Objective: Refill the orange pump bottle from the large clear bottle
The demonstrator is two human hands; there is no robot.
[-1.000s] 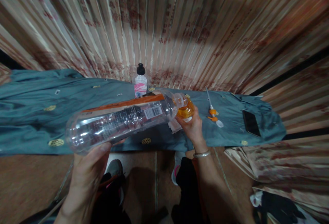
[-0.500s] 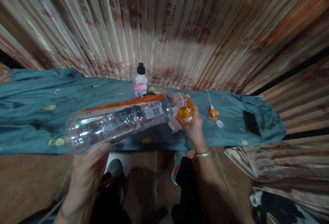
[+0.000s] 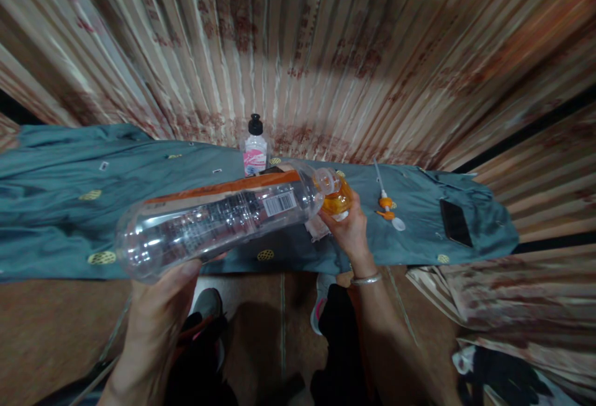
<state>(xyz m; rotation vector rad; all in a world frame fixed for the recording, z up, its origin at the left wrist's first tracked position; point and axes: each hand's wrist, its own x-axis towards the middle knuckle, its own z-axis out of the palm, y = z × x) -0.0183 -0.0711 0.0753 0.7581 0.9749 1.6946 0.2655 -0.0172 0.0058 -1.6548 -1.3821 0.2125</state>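
A large clear plastic bottle [image 3: 214, 223] with an orange-edged label and a barcode lies tilted in my left hand [image 3: 165, 288], which is closed around its lower part. Its open neck points right and meets the top of a small amber bottle [image 3: 338, 201]; whether the rims touch I cannot tell. My right hand [image 3: 349, 226] is wrapped around that amber bottle. To the right, an orange pump top [image 3: 385, 207] with a long tube rests on the cloth beside a small whitish disc [image 3: 398, 225]. Liquid inside the large bottle is hard to make out.
A teal patterned cloth [image 3: 60, 213] covers the narrow table. Behind the large bottle stands a clear bottle with a black cap and pink label [image 3: 255, 148]. A black phone [image 3: 455, 223] lies at the right end. Striped curtains [image 3: 288, 40] hang close behind.
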